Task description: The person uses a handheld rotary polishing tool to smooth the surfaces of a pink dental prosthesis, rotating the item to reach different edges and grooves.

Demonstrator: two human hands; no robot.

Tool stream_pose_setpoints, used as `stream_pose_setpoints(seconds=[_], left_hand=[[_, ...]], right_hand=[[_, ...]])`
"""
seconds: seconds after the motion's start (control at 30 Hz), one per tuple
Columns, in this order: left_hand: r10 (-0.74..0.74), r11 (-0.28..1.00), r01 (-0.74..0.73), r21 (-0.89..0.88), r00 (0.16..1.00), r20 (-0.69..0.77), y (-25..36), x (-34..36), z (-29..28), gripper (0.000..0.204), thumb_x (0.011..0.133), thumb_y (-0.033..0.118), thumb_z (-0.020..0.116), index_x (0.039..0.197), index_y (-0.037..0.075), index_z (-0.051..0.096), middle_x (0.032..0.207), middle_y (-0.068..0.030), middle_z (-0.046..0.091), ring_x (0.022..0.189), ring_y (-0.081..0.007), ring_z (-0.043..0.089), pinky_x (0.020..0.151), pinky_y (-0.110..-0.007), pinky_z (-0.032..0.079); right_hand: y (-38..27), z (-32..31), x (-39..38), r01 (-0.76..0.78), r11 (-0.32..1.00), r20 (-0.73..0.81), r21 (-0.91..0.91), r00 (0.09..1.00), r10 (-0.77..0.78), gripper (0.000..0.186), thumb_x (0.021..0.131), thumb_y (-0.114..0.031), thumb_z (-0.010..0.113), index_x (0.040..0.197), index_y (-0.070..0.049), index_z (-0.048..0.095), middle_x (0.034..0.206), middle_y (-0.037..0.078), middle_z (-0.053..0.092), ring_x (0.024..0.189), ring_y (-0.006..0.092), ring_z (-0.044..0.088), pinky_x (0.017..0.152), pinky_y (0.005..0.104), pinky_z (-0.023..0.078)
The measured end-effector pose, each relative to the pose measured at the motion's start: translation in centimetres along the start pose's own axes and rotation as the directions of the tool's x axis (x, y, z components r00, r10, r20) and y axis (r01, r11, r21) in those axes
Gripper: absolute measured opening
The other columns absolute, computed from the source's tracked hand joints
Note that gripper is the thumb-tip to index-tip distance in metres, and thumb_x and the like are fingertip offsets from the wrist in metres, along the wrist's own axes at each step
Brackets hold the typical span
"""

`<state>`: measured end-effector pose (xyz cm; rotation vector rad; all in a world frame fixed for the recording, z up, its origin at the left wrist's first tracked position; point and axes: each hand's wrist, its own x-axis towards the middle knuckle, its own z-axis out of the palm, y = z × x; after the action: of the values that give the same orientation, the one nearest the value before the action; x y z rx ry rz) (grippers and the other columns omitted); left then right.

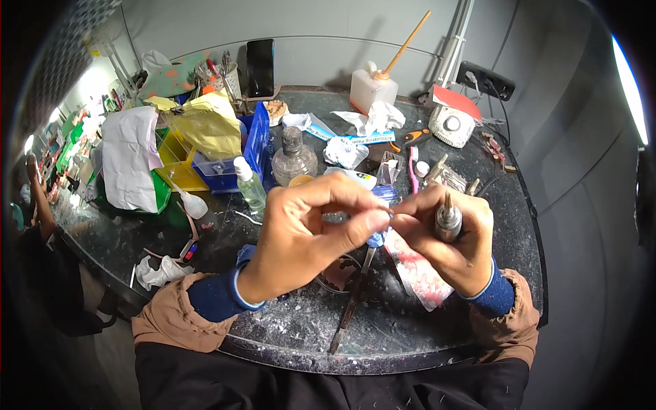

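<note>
Over the middle of the bench my left hand (301, 229) is closed in a pinch, thumb against forefinger; what lies between the tips is too small to make out. My right hand (454, 239) is wrapped round a metal rotary handpiece (448, 222), and its thumb and forefinger meet the left fingertips. Below the hands, a slim spatula-like tool (347, 318) lies slanting beside a round dish (331, 279) with pinkish stuff in it. A plastic packet with pink pieces (425, 283) lies under my right hand. Part of a blue object (376, 239) shows beneath the fingertips.
A spray bottle (251, 188), a glass burner-like jar (294, 160) and blue and yellow bins (258, 140) stand left. Behind are crumpled tissue (379, 117), a white bottle with a stick (372, 90), a pink toothbrush (413, 171) and a control box (452, 125). Another person's arm (42, 198) shows far left.
</note>
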<state>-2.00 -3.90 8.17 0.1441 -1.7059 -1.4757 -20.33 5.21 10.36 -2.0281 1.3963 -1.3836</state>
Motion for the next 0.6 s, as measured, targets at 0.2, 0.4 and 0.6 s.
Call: stream_pose_setpoints(seconds=[0.2,0.4,0.6], left_hand=[[-0.138,0.962,0.128,-0.241,0.990,-0.027,1.5,0.1,-0.1,0.019,0.091,0.018,0.063,0.094,0.002,0.054,0.093,-0.0072,0.057,0.094,-0.0209,0.064,0.081,-0.032,0.057],[-0.081,0.943,0.080,-0.322,0.997,0.009,1.8,-0.1,0.0,0.017,0.091,0.016,0.061,0.091,0.003,0.050,0.090,-0.0085,0.055,0.092,-0.0221,0.063,0.081,-0.036,0.058],[-0.067,0.948,0.064,-0.311,0.998,0.001,2.1,0.0,0.0,0.014,0.091,0.013,0.060,0.091,0.003,0.050,0.090,-0.0100,0.056,0.090,-0.0222,0.063,0.080,-0.040,0.058]], right_hand=[[-1.6,0.0,-0.6,-0.022,0.976,-0.001,-0.216,1.000,0.023,0.039,0.080,-0.025,0.066,0.104,0.001,0.049,0.064,0.011,0.057,0.051,0.0250,0.057,0.050,0.0306,0.042],[-2.3,0.4,-1.0,0.038,0.969,0.013,-0.243,0.999,-0.036,0.032,0.076,-0.016,0.059,0.101,0.003,0.051,0.081,0.016,0.063,0.068,0.0307,0.067,0.062,0.0339,0.052],[-2.4,0.5,-1.1,0.054,0.958,0.000,-0.281,0.998,-0.056,0.031,0.077,-0.016,0.060,0.100,0.004,0.052,0.081,0.016,0.064,0.067,0.0298,0.067,0.060,0.0328,0.051]])
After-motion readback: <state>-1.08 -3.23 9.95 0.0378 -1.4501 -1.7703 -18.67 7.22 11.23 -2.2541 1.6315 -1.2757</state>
